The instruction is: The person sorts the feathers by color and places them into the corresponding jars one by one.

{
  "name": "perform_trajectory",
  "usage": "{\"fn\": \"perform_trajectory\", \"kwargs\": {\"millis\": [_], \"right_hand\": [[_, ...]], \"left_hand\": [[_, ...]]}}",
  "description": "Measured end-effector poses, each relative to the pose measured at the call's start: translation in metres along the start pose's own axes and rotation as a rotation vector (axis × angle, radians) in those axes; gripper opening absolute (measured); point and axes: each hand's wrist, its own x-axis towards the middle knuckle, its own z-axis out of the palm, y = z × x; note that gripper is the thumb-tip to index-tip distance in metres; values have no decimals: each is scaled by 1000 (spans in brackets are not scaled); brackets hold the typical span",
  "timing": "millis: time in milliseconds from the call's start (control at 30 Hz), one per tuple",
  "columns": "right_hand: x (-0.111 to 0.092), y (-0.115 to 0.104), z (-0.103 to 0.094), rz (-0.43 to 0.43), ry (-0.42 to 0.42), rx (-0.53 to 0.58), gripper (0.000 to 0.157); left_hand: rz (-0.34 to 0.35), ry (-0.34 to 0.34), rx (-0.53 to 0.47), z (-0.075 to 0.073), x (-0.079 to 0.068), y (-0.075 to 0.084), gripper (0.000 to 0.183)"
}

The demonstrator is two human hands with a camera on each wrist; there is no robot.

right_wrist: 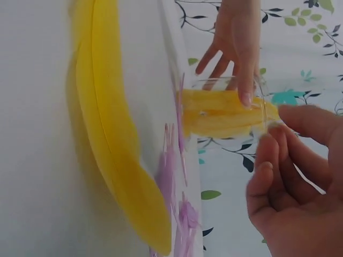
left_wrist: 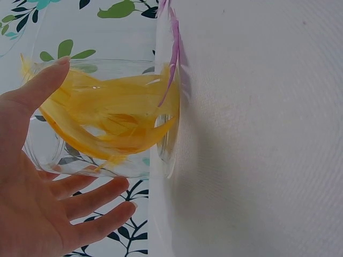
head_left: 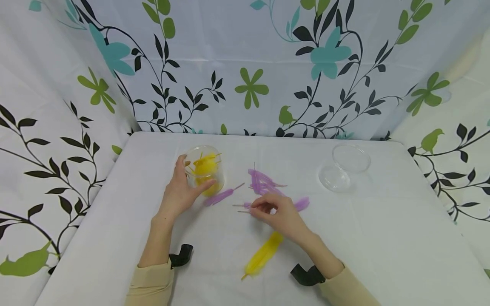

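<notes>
A clear round jar (head_left: 206,174) with yellow feathers (left_wrist: 107,112) in it stands on the table at the left. My left hand (head_left: 180,191) holds it from the side, the thumb along one wall and the spread fingers at the other. My right hand (head_left: 281,214) hovers over the purple feathers (head_left: 264,180), its thumb and fingers loosely curled; nothing shows between them in the right wrist view. One purple feather (head_left: 222,196) lies right by the jar. Nearer the front, a loose yellow feather (head_left: 264,255) lies flat, its far end close to my right hand.
At the back right a clear round container (head_left: 334,178) sits beside a clear round lid (head_left: 351,158). White cloth (head_left: 383,233) covers the table. A patterned curtain (head_left: 214,55) hangs along the back edge and both sides.
</notes>
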Motion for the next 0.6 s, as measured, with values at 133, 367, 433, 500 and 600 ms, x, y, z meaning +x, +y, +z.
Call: {"fn": "perform_trajectory", "kwargs": {"millis": [133, 367, 433, 500, 600], "right_hand": [[-6, 1, 2, -86, -120, -1, 8], [-14, -1, 11, -118, -398, 10, 6], [-15, -2, 14, -96, -490, -10, 5], [-17, -2, 17, -81, -564, -39, 6], [-19, -2, 22, -77, -634, -90, 8]], "left_hand": [[-1, -2, -2, 1, 1, 0, 115], [-6, 2, -1, 1, 0, 2, 113], [-8, 3, -2, 1, 0, 3, 113], [-12, 3, -1, 0, 0, 3, 113], [-20, 2, 0, 0, 0, 2, 114]]}}
